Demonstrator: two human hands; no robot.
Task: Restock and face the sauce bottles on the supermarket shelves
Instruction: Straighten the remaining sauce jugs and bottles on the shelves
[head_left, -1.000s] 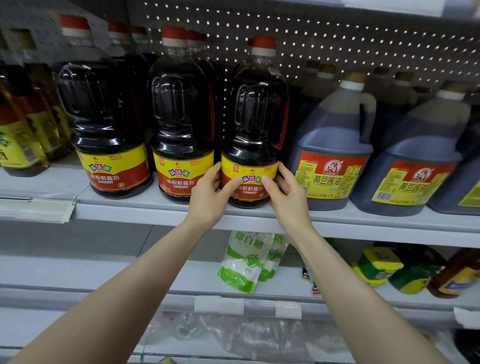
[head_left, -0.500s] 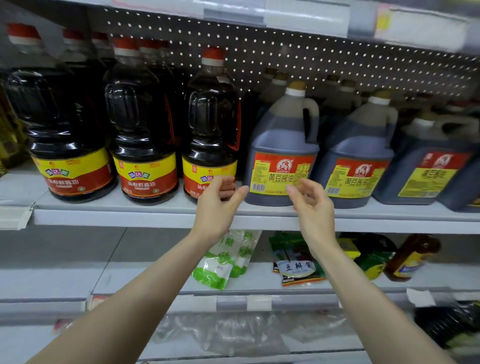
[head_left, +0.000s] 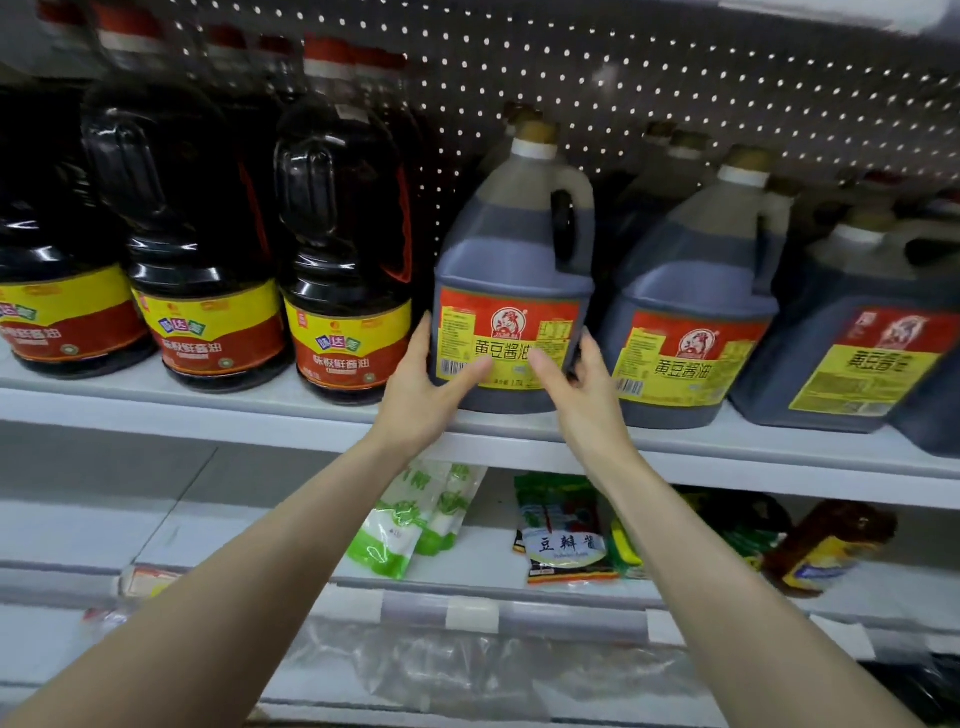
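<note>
Soy sauce jug (head_left: 511, 270) stands on the shelf (head_left: 208, 413), left hand (head_left: 423, 400) and right hand (head_left: 584, 397) gripping its sides.

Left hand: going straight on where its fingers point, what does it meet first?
The left hand holds the jug. Its fingers point up along it, into the gap beside the dark bottle; the way looks free, though depth is unclear.

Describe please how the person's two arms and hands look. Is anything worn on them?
Both arms are bare as far as the picture shows: the left arm and the right arm carry no sleeve. The left hand and the right hand have no glove. No watch, bracelet or ring shows on the visible sides. The nails are too blurred to judge.
</note>
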